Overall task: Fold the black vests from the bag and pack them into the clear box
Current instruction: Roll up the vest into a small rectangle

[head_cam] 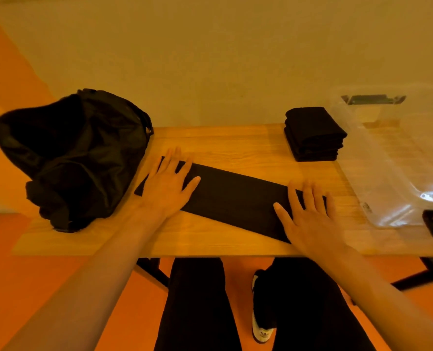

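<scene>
**Vest strip pressed flat, mid-fold**

Black vest point(231, 196), folded into a long strip, lies across the wooden table point(210, 239). Left hand point(168, 183) and right hand point(309, 216) press its ends with fingers spread. Next, probably: fold it short, then join the folded stack point(314, 134) beside the clear box point(397, 158).

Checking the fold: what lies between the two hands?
Head view: only the flat folded vest lies between the left hand and the right hand.

Flat, palms down: left grip point(168, 184), right grip point(309, 211).
</scene>
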### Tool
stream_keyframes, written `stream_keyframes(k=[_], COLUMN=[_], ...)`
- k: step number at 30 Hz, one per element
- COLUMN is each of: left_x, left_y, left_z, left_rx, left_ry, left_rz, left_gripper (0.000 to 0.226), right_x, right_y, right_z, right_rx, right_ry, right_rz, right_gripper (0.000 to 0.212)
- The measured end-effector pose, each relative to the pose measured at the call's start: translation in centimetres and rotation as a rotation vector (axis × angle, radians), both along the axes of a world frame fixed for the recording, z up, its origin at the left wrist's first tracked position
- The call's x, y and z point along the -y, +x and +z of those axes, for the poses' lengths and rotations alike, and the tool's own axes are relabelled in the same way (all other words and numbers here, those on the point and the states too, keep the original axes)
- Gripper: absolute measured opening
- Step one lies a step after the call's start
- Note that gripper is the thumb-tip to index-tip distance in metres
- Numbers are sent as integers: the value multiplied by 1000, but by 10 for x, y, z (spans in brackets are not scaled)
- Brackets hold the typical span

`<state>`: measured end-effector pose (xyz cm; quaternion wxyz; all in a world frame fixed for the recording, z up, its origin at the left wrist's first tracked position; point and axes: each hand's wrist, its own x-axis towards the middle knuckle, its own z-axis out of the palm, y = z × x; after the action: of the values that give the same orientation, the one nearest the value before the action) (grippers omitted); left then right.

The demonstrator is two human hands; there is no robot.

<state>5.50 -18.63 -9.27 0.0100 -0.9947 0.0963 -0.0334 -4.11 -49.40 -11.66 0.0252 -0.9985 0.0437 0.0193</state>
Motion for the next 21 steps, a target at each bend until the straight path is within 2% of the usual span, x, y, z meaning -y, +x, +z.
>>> stream_keyframes(k=[2,4,6,8,10,13,21], left_x=[32,69,90,87,74,65,58], left_y=[-31,-61,-69,-54,-35,-19,14], left_z=[2,-2,-8,-10,-12,-17,-16], left_rx=[91,30,-33,-29,-36,-145,-183], left_ry=[-176,-303,-292,-231,-168,-156,-89], left_rz=[57,85,150,259,372,448,318], left_gripper=[70,68,73,81,86,90,89], right_x=[-2,1,8,17,23,20,1], right_y=[-5,1,13,22,24,21,-8], right_z=[8,18,26,27,22,16,9], right_rx=[33,1,-78,-116,-152,-140,-72], right_ry=[-38,-29,-15,-44,-48,-38,24], right_rz=[55,238,399,469,449,394,232], right_gripper=[91,88,85,81,81,87,89])
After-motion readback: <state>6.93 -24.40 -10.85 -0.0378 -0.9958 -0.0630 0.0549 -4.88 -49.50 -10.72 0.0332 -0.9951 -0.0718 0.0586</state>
